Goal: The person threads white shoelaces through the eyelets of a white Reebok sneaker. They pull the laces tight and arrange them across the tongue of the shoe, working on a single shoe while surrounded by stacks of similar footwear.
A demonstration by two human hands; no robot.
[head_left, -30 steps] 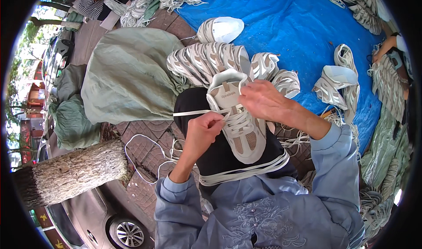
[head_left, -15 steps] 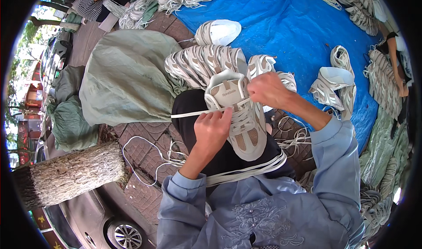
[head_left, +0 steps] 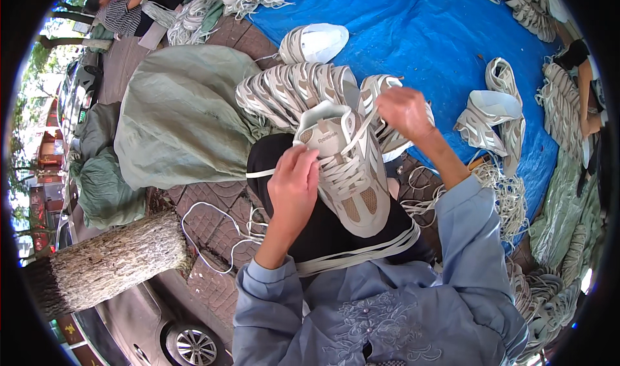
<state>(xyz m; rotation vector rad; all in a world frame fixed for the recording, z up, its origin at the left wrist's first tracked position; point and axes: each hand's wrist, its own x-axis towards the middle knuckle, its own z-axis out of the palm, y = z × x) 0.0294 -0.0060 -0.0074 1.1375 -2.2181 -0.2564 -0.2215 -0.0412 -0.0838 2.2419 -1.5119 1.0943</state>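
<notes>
A beige and white sneaker (head_left: 352,172) rests on my lap, toe toward me. My left hand (head_left: 294,185) lies against its left side, fingers pinching a flat white shoelace (head_left: 261,172) that runs out to the left. My right hand (head_left: 403,111) is raised above and right of the shoe's tongue, closed on the other lace end, which stretches taut up from the eyelets. More white laces (head_left: 361,253) lie across my lap.
A row of similar sneakers (head_left: 290,91) leans in front of my knees. A blue tarp (head_left: 420,30) holds more shoes (head_left: 491,117). A grey-green sack (head_left: 177,117) lies left, a tree trunk (head_left: 110,263) lower left. Loose laces (head_left: 510,198) pile at right. Other people sit top left and far right.
My right hand has risen up and to the right, pulling its lace end taut. My left hand has shifted slightly along the shoe's side, still holding its lace.
</notes>
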